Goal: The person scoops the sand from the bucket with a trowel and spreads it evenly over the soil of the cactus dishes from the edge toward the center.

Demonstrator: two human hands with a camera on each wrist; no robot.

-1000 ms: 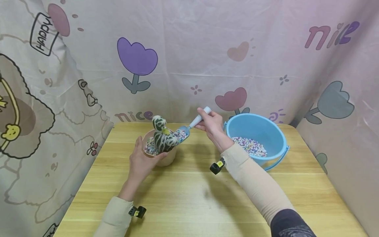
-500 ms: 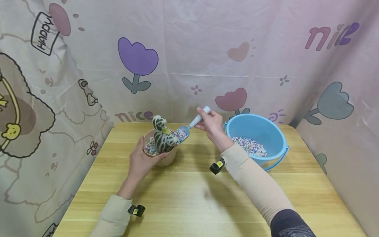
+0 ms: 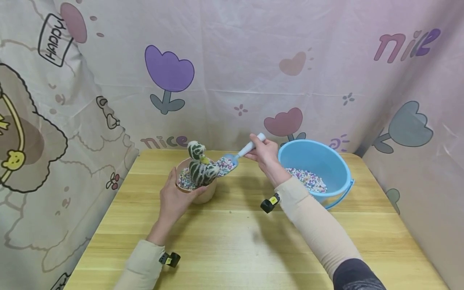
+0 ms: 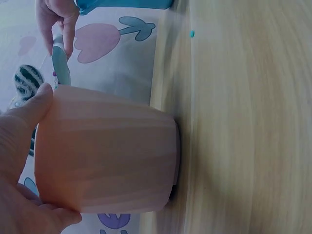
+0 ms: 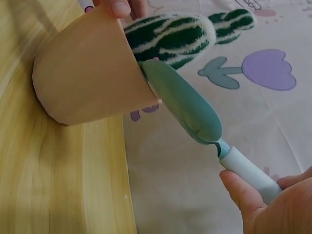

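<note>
Pot (image 3: 208, 194) surroundings: printed curtain (image 3: 232, 60) across the upper half of the head view, with tulips, hearts and the word "nice"; wood-grain counter (image 3: 224, 249) across the lower half.
Bucket (image 3: 330, 161): blue, on the counter, right of centre; handle (image 3: 338, 199) hangs down at its lower right; the right forearm partly covers its lower left.
Pot position: pale peach, on the counter left of centre in the head view, well apart from the bucket.
Left grip (image 3: 176, 199): clamped on the pot, thumb along the near side, fingers at the left side.
Right grip (image 3: 266, 152): just above centre; clamped on the scoop (image 5: 195, 114) by its white handle.
Scoop condition: blue blade sloping down to the left, tip at the pot's right rim beside the cactus; underside faces the right wrist view.
Cactus (image 3: 200, 172): green with white stripes, standing in the pot; small yellow patch near its middle.
Beads (image 3: 306, 180): multicoloured; in the bucket, around the cactus in the pot, and on the scoop blade; one teal bead (image 4: 192, 34) loose on the counter, top of the left wrist view.
</note>
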